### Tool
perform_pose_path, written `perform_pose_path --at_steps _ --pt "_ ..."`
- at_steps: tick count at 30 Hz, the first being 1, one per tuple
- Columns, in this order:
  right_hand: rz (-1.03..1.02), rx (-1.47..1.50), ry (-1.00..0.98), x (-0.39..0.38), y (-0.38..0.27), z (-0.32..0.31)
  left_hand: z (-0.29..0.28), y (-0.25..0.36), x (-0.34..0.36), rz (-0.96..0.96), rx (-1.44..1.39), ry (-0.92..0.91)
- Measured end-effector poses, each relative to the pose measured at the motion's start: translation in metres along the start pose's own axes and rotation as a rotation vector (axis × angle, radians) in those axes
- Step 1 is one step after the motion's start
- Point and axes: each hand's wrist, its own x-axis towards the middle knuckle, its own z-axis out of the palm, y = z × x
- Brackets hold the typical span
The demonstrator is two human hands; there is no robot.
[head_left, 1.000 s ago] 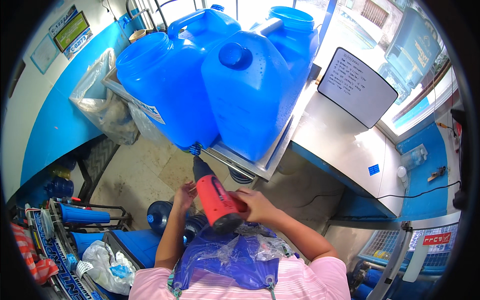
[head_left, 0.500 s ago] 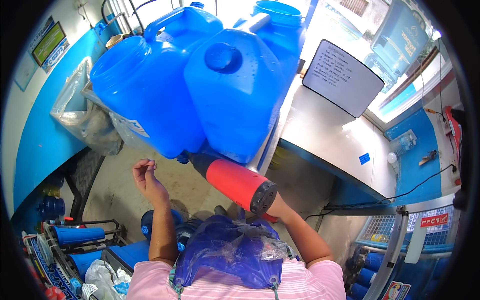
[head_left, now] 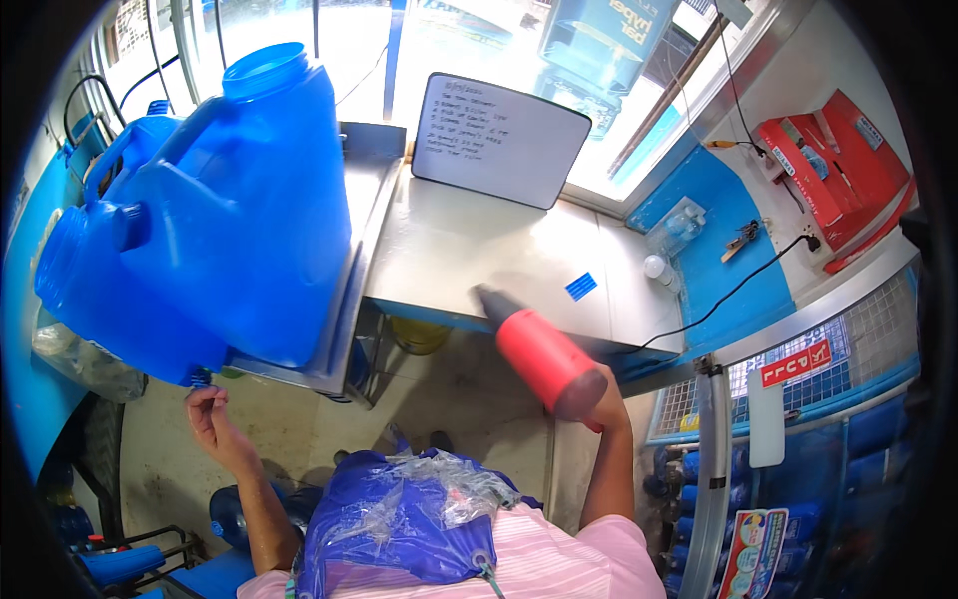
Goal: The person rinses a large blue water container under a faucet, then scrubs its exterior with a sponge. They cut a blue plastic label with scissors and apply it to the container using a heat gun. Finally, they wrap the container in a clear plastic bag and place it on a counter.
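Note:
My right hand (head_left: 605, 401) grips a red heat gun (head_left: 544, 357), held over the floor in front of the white counter. Its dark nozzle points up and left, over the counter's front edge. My left hand (head_left: 212, 419) has its fingers curled in, and whatever they may hold is too small to make out. Those fingertips are right below the dark tap (head_left: 203, 377) at the bottom of a blue water jug; I cannot tell whether they touch it. Large blue jugs (head_left: 244, 230), some uncapped, crowd together on a metal stand (head_left: 364, 250).
A white counter (head_left: 469, 240) carries a whiteboard (head_left: 499, 140) and a small blue sticker. A red box (head_left: 838, 175) hangs on the right wall near a black cord (head_left: 743, 285). A glass door (head_left: 714, 469) stands at right, and more blue bottles (head_left: 235, 514) lie low at left.
My view has turned right, so the jugs now sit further left. The heat gun has swung away from the jugs toward the counter. My left hand is now closer to the jug's tap.

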Motion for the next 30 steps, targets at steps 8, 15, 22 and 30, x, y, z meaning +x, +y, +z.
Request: perform_pose_path --at_steps 8,15,22,30 --pt "0.058 -0.633 0.819 0.081 0.212 -0.145 0.146 0.029 -0.076 -0.376 -0.023 -0.632" --pt "0.297 -0.698 0.950 0.135 0.307 -0.256 0.137 0.042 -0.113 -0.353 0.681 -1.345" --pt "0.490 -0.821 0.978 0.187 0.249 -0.203 0.066 0.031 -0.110 -0.354 0.811 -0.921" --pt "-0.429 -0.272 0.222 0.205 0.018 0.056 0.026 0.088 -0.008 -0.407 -0.041 -0.271"
